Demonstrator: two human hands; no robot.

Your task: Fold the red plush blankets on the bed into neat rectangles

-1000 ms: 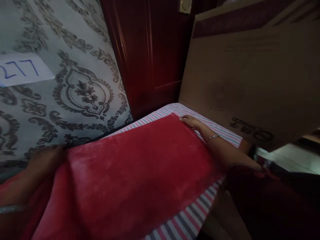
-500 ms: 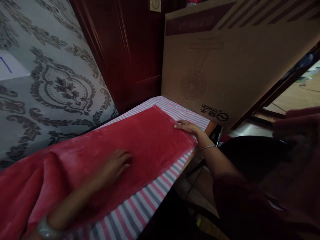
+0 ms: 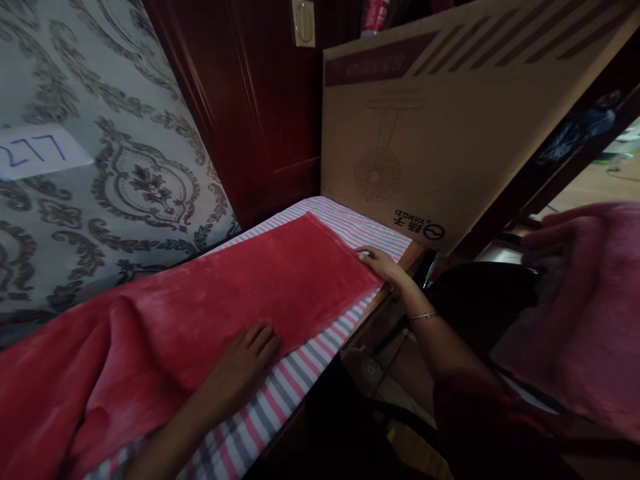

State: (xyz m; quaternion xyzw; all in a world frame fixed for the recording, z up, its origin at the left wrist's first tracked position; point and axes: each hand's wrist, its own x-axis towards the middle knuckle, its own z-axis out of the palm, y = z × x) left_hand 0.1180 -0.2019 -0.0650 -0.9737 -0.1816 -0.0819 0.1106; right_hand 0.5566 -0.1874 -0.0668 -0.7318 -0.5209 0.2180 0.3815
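Note:
A red plush fabric [image 3: 280, 273] is spread lengthwise over a table covered with a striped cloth [image 3: 295, 387]. Its right part lies flat, while thick folds bunch up at the lower left. My left hand [image 3: 247, 360] rests palm down on the fabric's near edge, fingers stretched out and lying flat. At the fabric's right end, my right hand [image 3: 383, 265] has its thumb and fingers closed at the edge by the near corner. The fingertips' underside is hidden.
A large cardboard box [image 3: 450, 133] stands at the table's far end, beside a dark red wooden panel [image 3: 270, 93]. Patterned wallpaper [image 3: 155, 187] with a numbered paper [image 3: 45, 152] borders the left side. Pink plush material [image 3: 595, 320] lies at the right, by a black chair [image 3: 485, 300].
My left hand has moved across the fabric toward its near edge and settled there. My right hand stays at the right end. The view has turned slightly left and up.

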